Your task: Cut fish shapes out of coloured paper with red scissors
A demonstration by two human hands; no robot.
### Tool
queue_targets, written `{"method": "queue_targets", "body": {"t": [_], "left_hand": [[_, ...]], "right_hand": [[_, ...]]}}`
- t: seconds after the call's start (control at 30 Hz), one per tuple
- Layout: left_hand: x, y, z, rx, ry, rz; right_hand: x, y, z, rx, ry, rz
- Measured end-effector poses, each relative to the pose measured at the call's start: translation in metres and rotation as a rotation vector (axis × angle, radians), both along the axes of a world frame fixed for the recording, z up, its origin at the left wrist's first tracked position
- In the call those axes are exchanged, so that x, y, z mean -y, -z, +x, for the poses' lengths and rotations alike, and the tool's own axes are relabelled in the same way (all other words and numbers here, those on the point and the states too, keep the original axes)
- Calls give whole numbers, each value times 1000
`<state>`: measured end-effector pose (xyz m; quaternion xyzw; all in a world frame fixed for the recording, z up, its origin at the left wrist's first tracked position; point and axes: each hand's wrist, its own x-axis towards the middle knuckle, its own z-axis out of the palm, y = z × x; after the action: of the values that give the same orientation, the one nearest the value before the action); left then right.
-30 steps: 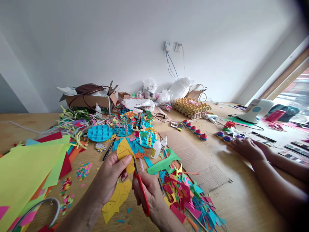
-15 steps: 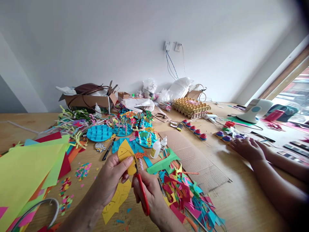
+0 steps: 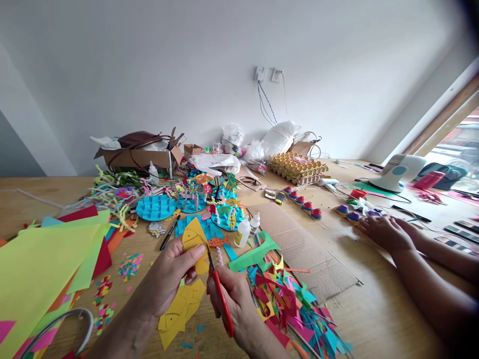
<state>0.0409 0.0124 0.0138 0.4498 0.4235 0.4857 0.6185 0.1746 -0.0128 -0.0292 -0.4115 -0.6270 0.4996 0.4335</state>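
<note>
My left hand (image 3: 170, 276) pinches a yellow paper fish (image 3: 193, 240) held upright above the wooden table (image 3: 377, 319). My right hand (image 3: 234, 301) grips red-handled scissors (image 3: 220, 294), whose blades touch the fish's right edge. Under both hands lies a yellow paper sheet (image 3: 179, 311) with more fish drawn on it. A pile of coloured paper scraps (image 3: 290, 304) sits just right of my right hand.
Large yellow, green and red sheets (image 3: 45, 269) lie at left. Blue paper discs (image 3: 155, 207), glue bottles (image 3: 243, 230), a black marker (image 3: 169, 232), a cardboard sheet (image 3: 299, 249), egg trays (image 3: 297, 167) and boxes (image 3: 138, 157) stand farther back. Another person's hands (image 3: 385, 232) rest at right.
The view has shifted slightly. My hands keep the fish and scissors in almost the same place; the scissors have edged a little along the fish's edge.
</note>
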Motion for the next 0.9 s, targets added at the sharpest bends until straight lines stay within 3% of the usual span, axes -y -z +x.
{"method": "queue_targets", "body": {"t": [0.17,0.57,0.9], "left_hand": [[0,1,-4,-22,5,-11],[-4,1,-8,-49,42,-4],[-4,-1,-6,-140,-7,52]], "right_hand": [[0,-5,-1,12,-5,-16],[-1,5,0,24,-17,26],[-1,0,-2,-17,-16,-22]]}}
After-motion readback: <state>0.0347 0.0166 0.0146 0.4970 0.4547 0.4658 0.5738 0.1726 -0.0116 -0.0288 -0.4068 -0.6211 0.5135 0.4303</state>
